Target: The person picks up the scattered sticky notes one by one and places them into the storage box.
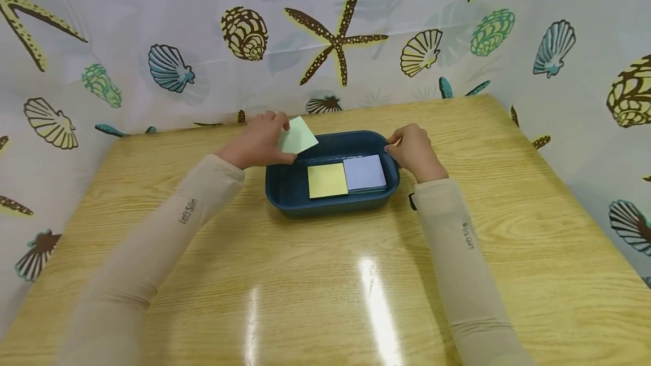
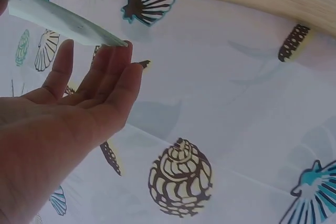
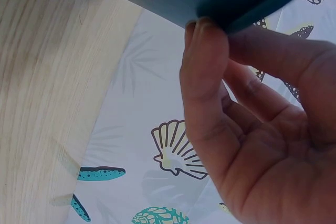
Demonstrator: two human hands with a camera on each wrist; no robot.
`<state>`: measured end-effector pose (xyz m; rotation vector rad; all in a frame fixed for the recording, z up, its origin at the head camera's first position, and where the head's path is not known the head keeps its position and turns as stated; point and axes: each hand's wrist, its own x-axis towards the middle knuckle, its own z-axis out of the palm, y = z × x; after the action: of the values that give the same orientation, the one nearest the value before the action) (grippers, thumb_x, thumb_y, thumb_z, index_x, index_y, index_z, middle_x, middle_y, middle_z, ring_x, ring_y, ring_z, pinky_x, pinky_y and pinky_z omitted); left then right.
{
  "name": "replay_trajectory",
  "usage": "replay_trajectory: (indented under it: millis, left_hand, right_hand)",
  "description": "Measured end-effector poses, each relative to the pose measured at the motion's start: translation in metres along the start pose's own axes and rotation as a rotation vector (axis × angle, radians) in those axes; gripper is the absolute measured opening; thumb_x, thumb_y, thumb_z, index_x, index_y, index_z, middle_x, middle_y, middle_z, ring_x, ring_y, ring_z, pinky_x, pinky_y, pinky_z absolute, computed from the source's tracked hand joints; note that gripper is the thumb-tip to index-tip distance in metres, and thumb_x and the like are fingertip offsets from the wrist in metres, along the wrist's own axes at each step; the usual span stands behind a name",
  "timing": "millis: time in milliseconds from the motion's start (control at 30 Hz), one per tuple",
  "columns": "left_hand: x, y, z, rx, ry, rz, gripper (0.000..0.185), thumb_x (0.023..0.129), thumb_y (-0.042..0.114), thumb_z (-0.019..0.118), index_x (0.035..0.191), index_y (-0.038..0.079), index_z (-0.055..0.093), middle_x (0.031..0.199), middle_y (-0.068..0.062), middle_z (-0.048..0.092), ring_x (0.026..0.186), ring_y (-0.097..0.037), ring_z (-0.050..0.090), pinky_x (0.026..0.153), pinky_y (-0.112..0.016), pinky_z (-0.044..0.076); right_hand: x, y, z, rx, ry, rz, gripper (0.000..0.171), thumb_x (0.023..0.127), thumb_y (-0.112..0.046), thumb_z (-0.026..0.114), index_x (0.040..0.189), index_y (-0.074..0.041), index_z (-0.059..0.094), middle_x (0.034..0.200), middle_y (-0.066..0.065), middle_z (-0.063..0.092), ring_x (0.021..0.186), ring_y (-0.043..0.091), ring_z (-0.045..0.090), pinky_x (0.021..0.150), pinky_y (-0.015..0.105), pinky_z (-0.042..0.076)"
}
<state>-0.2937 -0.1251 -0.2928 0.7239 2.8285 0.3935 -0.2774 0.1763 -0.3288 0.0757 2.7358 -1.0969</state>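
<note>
Left hand (image 1: 261, 140) pinching a pale green square paper note (image 1: 298, 135), right hand (image 1: 414, 151) gripping the rim of a dark blue plastic tray (image 1: 285, 188), yellow and lilac note pads inside.

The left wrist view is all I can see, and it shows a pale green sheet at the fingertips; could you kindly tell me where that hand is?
Observer: The left hand holds the pale green sheet over the far left corner of the blue tray.
Operator: Is there anything inside the tray?
Observer: Yes, a yellow pad and a lilac pad lie side by side in it.
Operator: And where is the other hand?
Observer: The right hand is at the tray's far right rim, its fingers pressed against the edge.
</note>
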Motion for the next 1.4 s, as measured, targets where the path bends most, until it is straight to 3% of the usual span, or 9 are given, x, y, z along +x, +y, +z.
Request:
replay_trajectory:
  millis: [300,533,1033,1400]
  left_hand:
    - [0.025,0.025,0.026,0.055,-0.198,0.114,0.055,0.082,0.029,0.074,0.121,-0.001,0.047,0.116,-0.019,0.049,0.096,-0.031,0.048,0.089,-0.043,0.042]
    - [0.027,0.032,0.042,0.046,-0.312,0.145,0.054,0.084,0.027,0.074,0.123,-0.001,0.048,0.117,-0.017,0.047,0.096,-0.028,0.049,0.088,-0.040,0.043]
    - [0.032,0.039,0.063,0.121,-0.352,0.185,0.055,0.084,0.028,0.076,0.124,0.001,0.049,0.121,-0.016,0.047,0.102,-0.027,0.050,0.088,-0.037,0.045]
    - [0.035,0.042,0.067,0.178,-0.361,0.189,0.061,0.082,0.030,0.078,0.126,0.001,0.047,0.119,-0.017,0.049,0.103,-0.027,0.050,0.090,-0.039,0.045]
  right_hand:
    - [0.001,0.000,0.000,0.011,0.004,0.000,0.025,0.094,-0.005,0.059,0.115,0.008,0.063,0.102,0.025,0.061,0.070,0.023,0.066,0.063,0.028,0.055]
    - [0.000,-0.001,-0.001,0.011,0.002,0.000,0.026,0.094,-0.005,0.059,0.115,0.008,0.064,0.103,0.025,0.061,0.071,0.023,0.066,0.064,0.029,0.055]
    - [0.001,-0.001,0.001,0.017,0.002,0.015,0.025,0.094,-0.006,0.059,0.115,0.007,0.064,0.107,0.025,0.059,0.079,0.030,0.069,0.065,0.029,0.056]
    - [0.001,-0.001,0.001,0.013,0.008,0.015,0.025,0.094,-0.006,0.059,0.115,0.007,0.064,0.105,0.025,0.058,0.076,0.028,0.068,0.064,0.029,0.056]
